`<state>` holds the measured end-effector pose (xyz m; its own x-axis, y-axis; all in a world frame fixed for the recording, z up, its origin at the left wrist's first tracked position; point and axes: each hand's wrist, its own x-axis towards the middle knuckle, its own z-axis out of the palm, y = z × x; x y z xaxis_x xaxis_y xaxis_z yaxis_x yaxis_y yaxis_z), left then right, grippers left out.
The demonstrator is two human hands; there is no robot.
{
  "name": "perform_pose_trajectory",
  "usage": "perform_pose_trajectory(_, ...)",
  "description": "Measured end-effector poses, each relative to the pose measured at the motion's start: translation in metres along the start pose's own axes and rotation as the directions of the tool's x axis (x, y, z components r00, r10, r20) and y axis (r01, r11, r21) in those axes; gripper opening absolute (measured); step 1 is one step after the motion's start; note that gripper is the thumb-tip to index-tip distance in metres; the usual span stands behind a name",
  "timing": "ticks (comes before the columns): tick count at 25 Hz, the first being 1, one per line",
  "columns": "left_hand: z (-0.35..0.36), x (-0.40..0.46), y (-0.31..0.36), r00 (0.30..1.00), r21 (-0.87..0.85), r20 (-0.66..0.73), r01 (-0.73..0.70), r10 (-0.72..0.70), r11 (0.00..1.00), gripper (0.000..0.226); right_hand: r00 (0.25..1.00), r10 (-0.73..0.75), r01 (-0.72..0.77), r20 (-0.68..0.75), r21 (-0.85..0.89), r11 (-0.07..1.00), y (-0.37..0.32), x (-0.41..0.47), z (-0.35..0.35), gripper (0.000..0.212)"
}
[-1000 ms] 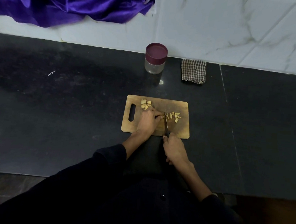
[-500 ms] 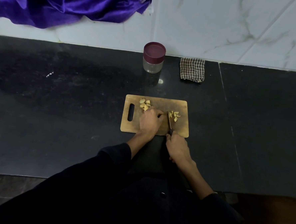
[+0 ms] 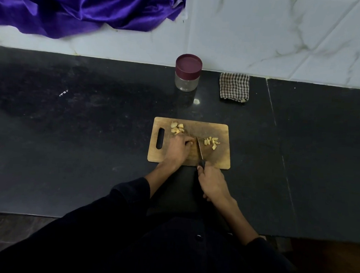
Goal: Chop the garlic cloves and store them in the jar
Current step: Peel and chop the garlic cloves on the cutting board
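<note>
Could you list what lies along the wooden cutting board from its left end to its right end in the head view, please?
Handle slot → unchopped garlic cloves → left hand → knife blade → chopped garlic pieces → bare right end of the cutting board.

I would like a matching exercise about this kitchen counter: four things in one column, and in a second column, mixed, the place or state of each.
Things:
1. jar
2. checked cloth
3. knife
4. chopped garlic pieces

Places or states:
A. held in the right hand, blade on the cutting board
B. lying on the board, right of the blade
C. folded, against the wall, right of the jar
D. standing behind the board, maroon lid on

Right pairs: 1-D, 2-C, 3-A, 4-B
</note>
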<state>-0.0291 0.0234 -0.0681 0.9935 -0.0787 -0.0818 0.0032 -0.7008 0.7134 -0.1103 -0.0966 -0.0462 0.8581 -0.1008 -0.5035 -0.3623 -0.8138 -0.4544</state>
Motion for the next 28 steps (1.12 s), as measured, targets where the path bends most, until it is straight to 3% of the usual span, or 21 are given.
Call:
perform_pose_trajectory(12, 0.002, -0.003, 0.001, 0.999, 0.011, 0.004, -0.033, 0.032, 0.999, 0.021, 0.997, 0.031, -0.033, -0.074, -0.028, 0.999, 0.010, 0.006, -0.005, 0.025)
perform_pose_trajectory(16, -0.002, -0.015, -0.002, 0.972, 0.069, 0.148, -0.196, 0.184, 0.978, 0.025, 0.998, 0.009, -0.010, -0.065, -0.021, 1.000, 0.008, 0.008, -0.006, 0.026)
perform_pose_trajectory(19, -0.010, -0.025, -0.013, 0.954, 0.092, 0.147, -0.276, 0.261, 0.957, 0.025, 0.997, -0.032, 0.029, -0.069, -0.041, 0.999, 0.006, 0.011, -0.009, 0.023)
perform_pose_trajectory(22, -0.019, -0.028, -0.024, 0.979, 0.036, 0.015, -0.203, 0.202, 0.979, 0.020, 0.995, -0.064, 0.061, -0.081, -0.049, 0.997, 0.001, 0.016, -0.013, 0.019)
perform_pose_trajectory(25, -0.024, -0.017, -0.027, 0.986, -0.057, -0.163, -0.053, 0.043, 0.997, 0.024, 0.995, -0.064, 0.061, -0.076, -0.034, 0.998, -0.002, 0.023, -0.015, 0.021)
perform_pose_trajectory(28, -0.021, 0.000, -0.025, 0.978, -0.056, -0.201, 0.043, -0.053, 0.997, 0.031, 0.997, -0.046, 0.045, -0.061, -0.014, 0.999, -0.003, 0.027, -0.015, 0.023)
